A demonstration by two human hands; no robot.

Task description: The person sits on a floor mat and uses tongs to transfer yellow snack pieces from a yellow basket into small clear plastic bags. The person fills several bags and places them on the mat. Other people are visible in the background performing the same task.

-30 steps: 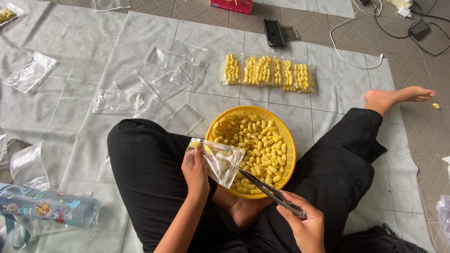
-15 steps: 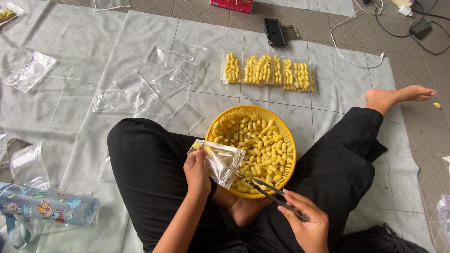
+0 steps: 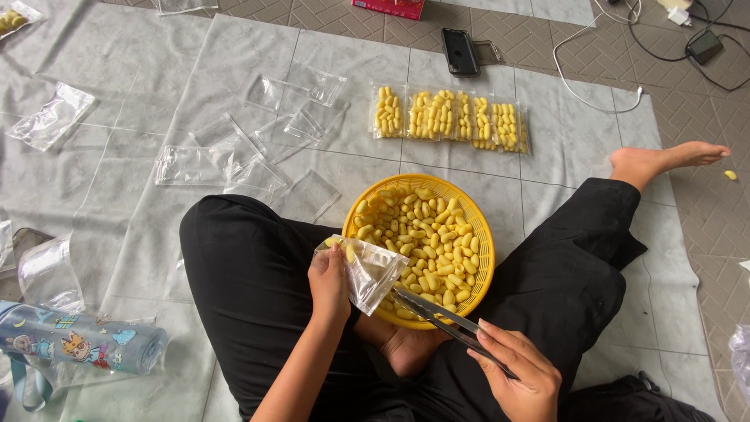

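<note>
My left hand [image 3: 330,283] grips a small clear plastic bag [image 3: 364,270] by its open edge, holding it over the near rim of a yellow basket [image 3: 483,234] full of pale yellow cocoon-like pieces [image 3: 430,242]. One yellow piece shows inside the bag near its mouth. My right hand [image 3: 519,373] holds metal tongs [image 3: 445,320]; their tips reach under the bag at the basket's near edge. I sit cross-legged in black trousers, the basket between my knees.
A row of filled bags [image 3: 449,117] lies beyond the basket. Empty clear bags [image 3: 258,148] are scattered to the left on a grey sheet. A phone [image 3: 459,51], cables [image 3: 594,78], a patterned bottle [image 3: 78,344] and my bare foot [image 3: 664,162] surround the spot.
The tongs have shifted slightly left toward the bag, their tips now beneath it. The left hand and bag stay almost in place.
</note>
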